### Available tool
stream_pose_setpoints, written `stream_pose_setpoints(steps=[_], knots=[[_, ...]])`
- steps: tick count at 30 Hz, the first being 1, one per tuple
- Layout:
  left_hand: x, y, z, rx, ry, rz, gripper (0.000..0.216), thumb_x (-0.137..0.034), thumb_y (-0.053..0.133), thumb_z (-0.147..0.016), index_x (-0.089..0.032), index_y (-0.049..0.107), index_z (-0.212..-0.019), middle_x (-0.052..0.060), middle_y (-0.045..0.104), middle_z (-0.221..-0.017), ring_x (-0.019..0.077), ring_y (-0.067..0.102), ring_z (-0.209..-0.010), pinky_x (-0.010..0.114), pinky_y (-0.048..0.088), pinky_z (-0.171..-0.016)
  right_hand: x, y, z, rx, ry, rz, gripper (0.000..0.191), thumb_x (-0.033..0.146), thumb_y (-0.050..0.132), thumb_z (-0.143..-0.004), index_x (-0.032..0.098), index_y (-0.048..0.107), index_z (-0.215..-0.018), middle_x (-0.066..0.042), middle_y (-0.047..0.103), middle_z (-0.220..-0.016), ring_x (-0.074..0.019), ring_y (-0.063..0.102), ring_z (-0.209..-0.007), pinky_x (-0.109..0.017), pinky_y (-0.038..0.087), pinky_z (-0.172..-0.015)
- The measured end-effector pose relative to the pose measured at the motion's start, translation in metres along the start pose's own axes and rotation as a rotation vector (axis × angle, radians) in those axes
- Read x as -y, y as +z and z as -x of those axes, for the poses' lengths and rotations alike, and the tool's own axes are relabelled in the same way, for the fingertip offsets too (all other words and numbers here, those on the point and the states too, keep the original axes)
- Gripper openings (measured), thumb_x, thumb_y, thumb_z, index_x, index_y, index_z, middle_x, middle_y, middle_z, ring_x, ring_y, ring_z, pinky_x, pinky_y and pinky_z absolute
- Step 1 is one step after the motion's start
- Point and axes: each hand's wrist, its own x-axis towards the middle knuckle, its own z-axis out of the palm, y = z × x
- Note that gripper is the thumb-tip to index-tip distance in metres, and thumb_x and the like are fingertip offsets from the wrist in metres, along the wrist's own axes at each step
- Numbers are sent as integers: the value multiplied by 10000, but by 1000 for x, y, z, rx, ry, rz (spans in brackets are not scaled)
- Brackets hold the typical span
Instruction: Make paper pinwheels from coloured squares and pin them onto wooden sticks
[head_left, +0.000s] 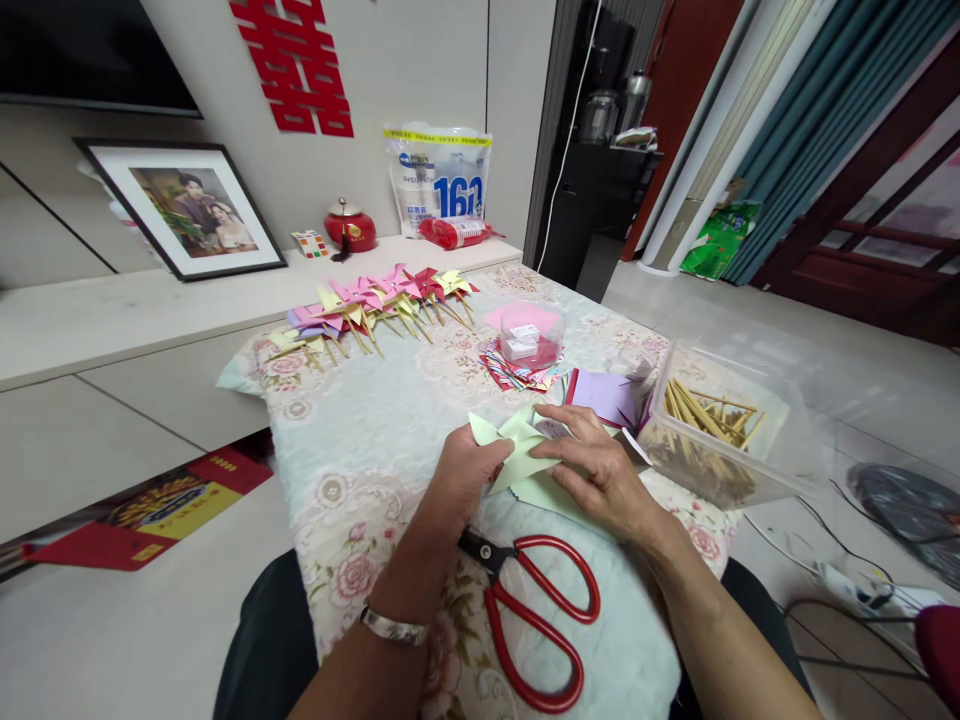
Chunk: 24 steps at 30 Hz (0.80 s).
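Note:
A light green paper pinwheel, its points partly folded in, is between my two hands over the table. My left hand is closed on it, thumb pressed near the middle. Fingers of my right hand bend against its right side. Under my right hand lies more green paper. Red-handled scissors rest in front of me, their blades hidden by my left hand and wrist. Several finished paper pinwheels on sticks lie in a row at the far left of the table.
A clear plastic bin of wooden sticks stands at the right edge. Beyond my hands, a clear round tub sits on patterned paper, with purple paper nearby. A ledge holds a framed photo and a red jar.

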Motion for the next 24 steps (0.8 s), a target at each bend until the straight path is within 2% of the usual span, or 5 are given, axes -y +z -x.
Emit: stream_pose_setpoints(steps=[5,11,14,19,24], knots=[[-2,0,0,-56,26,-83,113,-210,667,-565,-166,587,-631,-73,497,-481,80,394,-448,207,297,-432,3,0,1,46,-9,139,251,82,551,-903,198,719,-1048,-153,558,-1381,-321,464,-1265,-540,421,-1027],[3,-1,-3,-75,82,-222,225,-222,666,-583,-135,685,-789,0,667,-677,153,574,-606,247,441,-554,7,-3,-1,114,-11,214,225,119,562,-923,210,729,-1043,-152,551,-1389,-337,447,-1258,-549,434,-983],[5,-1,-4,-49,69,-235,242,-229,665,-589,-130,692,-809,19,689,-705,177,599,-630,262,456,-559,6,-4,-1,141,-25,192,232,110,559,-920,211,727,-1044,-147,540,-1398,-332,438,-1268,-546,429,-998],[5,-2,-4,-17,64,-246,202,-208,664,-593,-138,691,-781,14,689,-706,170,595,-624,252,453,-552,0,-6,1,111,-46,101,243,91,564,-903,206,716,-1054,-143,534,-1412,-316,443,-1282,-547,420,-1037],[5,-2,-3,0,65,-248,172,-212,668,-613,-135,672,-767,12,667,-683,157,575,-601,238,432,-531,-2,-9,0,94,-3,49,177,172,553,-949,219,717,-993,-134,551,-1402,-305,477,-1267,-555,430,-1037]])
